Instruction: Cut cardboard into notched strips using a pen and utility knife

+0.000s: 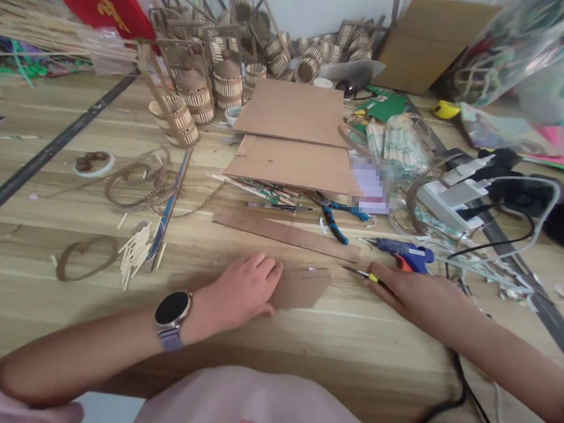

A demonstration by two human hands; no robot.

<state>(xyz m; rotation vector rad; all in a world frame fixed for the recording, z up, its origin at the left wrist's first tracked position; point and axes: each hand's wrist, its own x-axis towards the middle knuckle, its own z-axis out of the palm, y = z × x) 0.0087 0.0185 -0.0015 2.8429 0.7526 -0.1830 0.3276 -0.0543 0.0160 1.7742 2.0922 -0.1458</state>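
Note:
My left hand (243, 291), with a watch on its wrist, lies flat with fingers together on a small brown cardboard piece (301, 288) on the wooden table (37, 251). My right hand (411, 295) is closed around a thin yellow-handled tool (361, 274), probably a craft knife, whose tip points left toward the cardboard's right edge. A long cardboard strip (285, 232) lies just beyond both hands. A blue glue gun (402, 251) rests right behind my right hand.
Blue-handled pliers (335, 217), a pen (275, 206) and two cardboard sheets (292, 137) lie mid-table. Small woven baskets (193, 98) crowd the back. Short sticks (135, 252) and cardboard rings (86, 256) sit at left; a power strip (455, 188) with cables at right.

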